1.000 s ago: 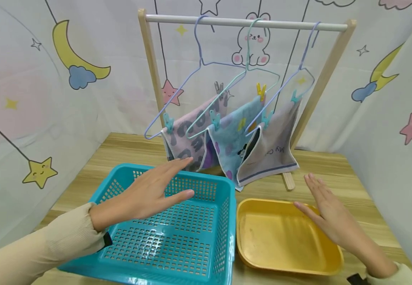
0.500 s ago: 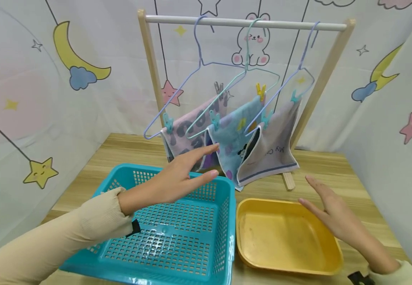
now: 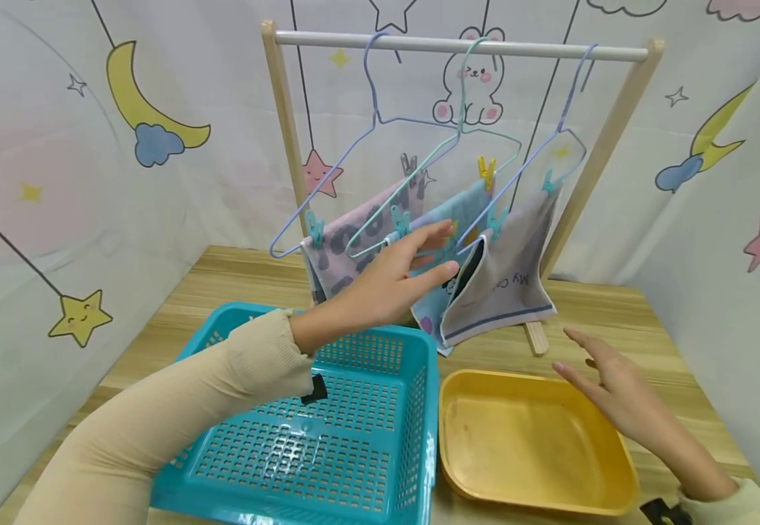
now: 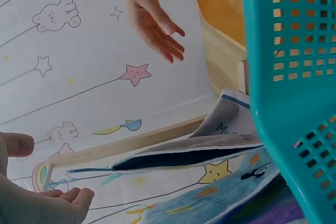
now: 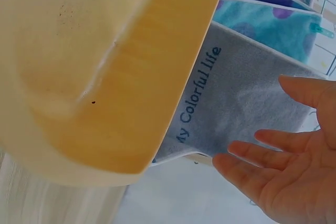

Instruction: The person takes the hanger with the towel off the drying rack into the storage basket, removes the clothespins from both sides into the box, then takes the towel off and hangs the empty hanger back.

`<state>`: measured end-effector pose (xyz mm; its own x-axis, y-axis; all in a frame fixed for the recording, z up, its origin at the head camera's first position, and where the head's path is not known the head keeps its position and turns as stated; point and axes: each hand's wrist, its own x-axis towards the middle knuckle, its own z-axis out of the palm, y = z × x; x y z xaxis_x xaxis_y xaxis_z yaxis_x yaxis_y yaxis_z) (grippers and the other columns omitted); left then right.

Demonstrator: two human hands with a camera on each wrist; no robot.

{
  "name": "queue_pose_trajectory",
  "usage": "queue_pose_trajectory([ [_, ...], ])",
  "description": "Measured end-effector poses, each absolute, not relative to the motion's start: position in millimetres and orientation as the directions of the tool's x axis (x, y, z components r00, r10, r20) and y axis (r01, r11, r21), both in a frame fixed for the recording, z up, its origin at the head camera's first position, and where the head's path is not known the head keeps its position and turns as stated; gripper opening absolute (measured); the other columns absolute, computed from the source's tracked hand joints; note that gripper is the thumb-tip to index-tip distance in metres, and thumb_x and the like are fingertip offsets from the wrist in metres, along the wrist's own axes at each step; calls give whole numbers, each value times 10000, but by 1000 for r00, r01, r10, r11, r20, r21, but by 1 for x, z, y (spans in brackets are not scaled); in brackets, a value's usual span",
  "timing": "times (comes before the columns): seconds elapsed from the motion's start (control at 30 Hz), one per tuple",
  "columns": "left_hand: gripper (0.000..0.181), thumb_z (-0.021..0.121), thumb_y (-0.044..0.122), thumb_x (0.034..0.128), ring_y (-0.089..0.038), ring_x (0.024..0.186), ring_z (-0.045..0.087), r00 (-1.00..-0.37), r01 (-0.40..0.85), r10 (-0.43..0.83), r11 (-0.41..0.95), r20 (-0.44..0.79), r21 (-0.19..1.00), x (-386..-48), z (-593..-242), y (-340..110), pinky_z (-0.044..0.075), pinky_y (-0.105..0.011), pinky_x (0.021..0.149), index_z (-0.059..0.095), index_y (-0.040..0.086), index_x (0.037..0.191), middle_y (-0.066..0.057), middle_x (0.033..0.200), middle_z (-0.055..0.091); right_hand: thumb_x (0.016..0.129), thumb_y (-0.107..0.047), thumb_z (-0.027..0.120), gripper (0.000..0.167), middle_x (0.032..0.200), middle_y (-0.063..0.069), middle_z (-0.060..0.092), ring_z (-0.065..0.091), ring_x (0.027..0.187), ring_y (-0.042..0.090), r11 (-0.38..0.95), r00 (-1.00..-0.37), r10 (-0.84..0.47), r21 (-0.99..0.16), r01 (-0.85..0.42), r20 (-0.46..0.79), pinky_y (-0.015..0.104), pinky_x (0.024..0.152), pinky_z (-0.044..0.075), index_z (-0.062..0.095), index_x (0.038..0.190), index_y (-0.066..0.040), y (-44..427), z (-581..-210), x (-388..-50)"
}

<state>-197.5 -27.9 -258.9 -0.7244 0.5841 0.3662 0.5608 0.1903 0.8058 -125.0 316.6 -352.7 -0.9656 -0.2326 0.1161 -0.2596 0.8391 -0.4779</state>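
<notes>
In the head view three towels hang by clips from wire hangers: a pink patterned towel (image 3: 340, 251), a blue towel (image 3: 432, 302) and a grey towel (image 3: 514, 273). The left hand (image 3: 386, 281), fingers spread and slightly bent, is in front of the blue towel and near the grey towel's left clip (image 3: 496, 222); it holds nothing, and contact cannot be told. Above the back right part of the yellow basin (image 3: 531, 437) is the right hand (image 3: 623, 390), empty with its fingers apart. The right wrist view shows that hand (image 5: 283, 166) in front of the grey towel (image 5: 236, 93).
A teal basket (image 3: 295, 430) stands at the front left, beside the yellow basin. The rack's metal rail (image 3: 419, 42) and wooden posts (image 3: 606, 153) stand at the back. Patterned cloth walls surround the wooden table (image 3: 603, 313).
The left hand has moved right and up, from over the basket to in front of the blue towel. The right hand has shifted only slightly, its fingers a little more bent.
</notes>
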Motion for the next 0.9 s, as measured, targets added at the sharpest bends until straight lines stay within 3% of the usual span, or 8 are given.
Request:
queue_pose_trajectory([
  [0.27,560,531,235,1048,-188,1373,422,-762,478,554,133,334,868,-212,-247,-8,341,-303,1103,326,53,1536,-80,1531,412,1040,-338,552,638,1437,368,395,501,1133,611,835,-965,-234,-485,-260,115,696,846,434,336,1506,41,318,-356,-127],
  [0.5,571,536,235,1049,-193,1363,432,-800,427,536,195,269,883,-220,-237,12,368,-245,1062,310,61,1544,-91,1541,398,1037,-322,561,572,1405,322,463,529,1152,544,822,-960,-243,-496,-279,137,656,858,461,430,1451,51,318,-356,-129],
  [0.67,551,530,196,1053,-200,1338,459,-831,353,517,205,205,913,-227,-230,21,399,-258,1040,315,81,1548,-92,1513,429,1033,-259,579,498,1338,307,528,576,1120,480,798,-952,-251,-520,-305,174,577,844,507,491,1384,83,319,-356,-130],
  [0.87,545,536,142,1047,-216,1309,502,-829,300,531,156,176,941,-233,-226,26,422,-293,1032,322,63,1542,-89,1460,506,1027,-216,590,440,1259,304,582,610,1073,452,782,-953,-218,-546,-301,212,504,814,531,531,1343,85,325,-350,-140],
  [0.9,545,534,134,1047,-220,1307,505,-825,297,536,146,177,944,-233,-226,26,427,-295,1028,319,54,1542,-94,1456,512,1029,-218,585,435,1253,300,588,610,1074,442,780,-954,-210,-551,-297,215,450,820,544,534,1343,79,327,-349,-142],
])
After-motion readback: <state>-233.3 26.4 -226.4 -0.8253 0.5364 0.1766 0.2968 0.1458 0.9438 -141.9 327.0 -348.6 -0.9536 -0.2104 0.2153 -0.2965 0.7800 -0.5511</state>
